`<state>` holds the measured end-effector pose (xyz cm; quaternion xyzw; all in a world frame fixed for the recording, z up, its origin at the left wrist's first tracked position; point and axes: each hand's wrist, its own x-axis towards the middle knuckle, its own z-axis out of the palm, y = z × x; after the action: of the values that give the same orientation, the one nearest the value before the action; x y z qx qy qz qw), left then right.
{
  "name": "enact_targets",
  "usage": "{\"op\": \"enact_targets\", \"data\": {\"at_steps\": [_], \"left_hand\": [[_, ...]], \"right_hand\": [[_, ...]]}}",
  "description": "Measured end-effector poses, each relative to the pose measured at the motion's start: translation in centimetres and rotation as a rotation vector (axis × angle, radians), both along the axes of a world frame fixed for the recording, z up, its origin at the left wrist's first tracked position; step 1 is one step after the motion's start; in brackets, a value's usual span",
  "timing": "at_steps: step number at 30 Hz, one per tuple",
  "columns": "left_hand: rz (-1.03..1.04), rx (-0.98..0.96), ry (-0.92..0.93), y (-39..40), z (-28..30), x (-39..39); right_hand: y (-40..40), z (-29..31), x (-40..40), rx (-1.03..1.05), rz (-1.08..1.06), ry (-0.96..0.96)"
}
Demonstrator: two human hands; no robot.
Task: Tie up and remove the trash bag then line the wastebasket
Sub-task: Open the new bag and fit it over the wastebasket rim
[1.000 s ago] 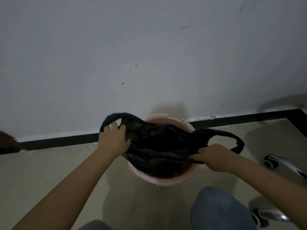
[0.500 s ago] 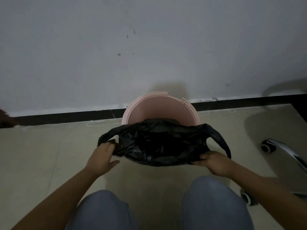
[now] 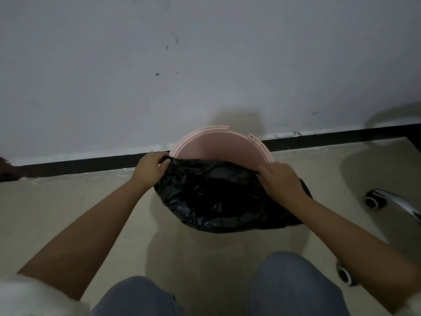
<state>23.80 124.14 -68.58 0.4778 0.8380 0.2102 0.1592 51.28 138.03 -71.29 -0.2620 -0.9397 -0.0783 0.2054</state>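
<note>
A pink round wastebasket [image 3: 218, 142] stands on the floor against the wall. A black plastic trash bag [image 3: 218, 197] is draped over its near rim and hangs down the front, its mouth open into the basket. My left hand [image 3: 151, 168] pinches the bag's edge at the basket's left rim. My right hand [image 3: 281, 179] grips the bag's edge at the right rim. The far half of the pink rim is bare. The inside of the bag is too dark to see into.
A grey wall with a black skirting strip [image 3: 79, 166] runs behind the basket. Chair legs with castors [image 3: 376, 199] stand at the right, another castor [image 3: 346, 274] lower right. My knees in blue trousers [image 3: 293, 283] are at the bottom.
Both hands have moved forward and apart, pulling the bag's mouth wider. The bag now covers the near rim and hangs down the basket's front.
</note>
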Motion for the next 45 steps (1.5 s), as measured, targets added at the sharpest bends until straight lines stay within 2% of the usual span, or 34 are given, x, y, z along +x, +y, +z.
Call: {"op": "enact_targets", "data": {"at_steps": [3,6,12,14,17,20,23,27,29,31,33,36,37,38,40,42,45], "left_hand": [[0.087,0.037,0.051,1.6,0.1,-0.9],[0.093,0.082,0.007,3.8,0.1,-1.7],[0.283,0.063,-0.191,8.1,-1.7,-3.2],[0.296,0.027,-0.244,9.2,-2.6,-3.9],[0.301,-0.025,-0.298,9.8,-4.3,-4.7],[0.236,-0.161,-0.289,9.6,-6.1,-4.8],[0.178,-0.325,-0.252,9.7,-6.4,-4.2],[0.166,-0.401,-0.18,10.1,-6.7,-4.2],[0.197,-0.341,-0.166,10.2,-6.7,-4.6],[0.281,-0.156,-0.185,10.2,-6.5,-5.2],[0.323,-0.075,-0.152,10.2,-6.3,-5.8],[0.238,-0.347,-0.071,9.3,-6.5,-5.8],[0.233,-0.385,-0.075,8.5,-6.6,-5.6],[0.228,-0.401,-0.077,7.6,-6.9,-5.6],[0.259,-0.348,-0.094,5.6,-7.1,-5.6],[0.381,-0.214,-0.202,4.0,-7.0,-5.5],[0.532,0.057,-0.32,3.2,-5.2,-4.6]], "right_hand": [[1.7,0.6,-0.7,-0.233,-0.004,0.116],[5.0,1.5,-1.7,-0.518,-0.022,0.222],[10.4,0.2,-5.1,-0.626,-0.166,0.233],[11.7,-0.8,-6.0,-0.717,-0.228,0.259],[13.0,-2.2,-7.0,-0.804,-0.238,0.198],[13.3,-3.4,-7.3,-0.886,-0.21,0.119],[13.2,-3.7,-7.4,-0.909,-0.201,0.02],[13.4,-3.8,-8.3,-0.919,-0.222,-0.053],[13.4,-3.7,-8.7,-0.864,-0.216,0.004],[13.5,-3.3,-8.9,-0.808,-0.257,0.174],[13.9,-3.1,-9.5,-0.784,-0.349,0.185],[14.2,-3.6,-9.5,-0.91,-0.417,-0.17],[14.1,-3.6,-9.1,-0.914,-0.404,-0.206],[13.9,-3.5,-8.6,-0.919,-0.371,-0.135],[13.0,-2.4,-7.1,-0.867,-0.361,0.082],[12.1,-1.2,-5.8,-0.747,-0.382,0.209],[8.7,0.7,-5.3,-0.606,-0.228,0.137]]}}
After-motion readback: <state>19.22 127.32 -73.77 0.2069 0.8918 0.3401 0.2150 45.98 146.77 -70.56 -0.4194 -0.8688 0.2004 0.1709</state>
